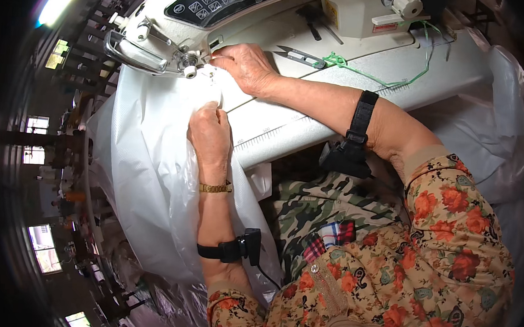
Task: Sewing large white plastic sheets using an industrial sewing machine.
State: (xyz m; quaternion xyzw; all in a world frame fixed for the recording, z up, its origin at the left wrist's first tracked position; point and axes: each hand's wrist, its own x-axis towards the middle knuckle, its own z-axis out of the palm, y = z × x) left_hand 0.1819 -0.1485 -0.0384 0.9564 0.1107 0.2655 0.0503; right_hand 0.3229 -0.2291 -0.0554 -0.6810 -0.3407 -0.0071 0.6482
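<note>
White fabric [148,156] w/ both hands, at sewing machine [223,11]

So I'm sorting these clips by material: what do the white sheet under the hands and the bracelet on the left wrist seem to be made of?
The translucent white sheet looks like thin plastic film or a slick coated fabric: it is glossy, see-through and sharply creased. The narrow gold-coloured link bracelet looks like metal, with shiny small links; whether it is plated cannot be told.
</note>
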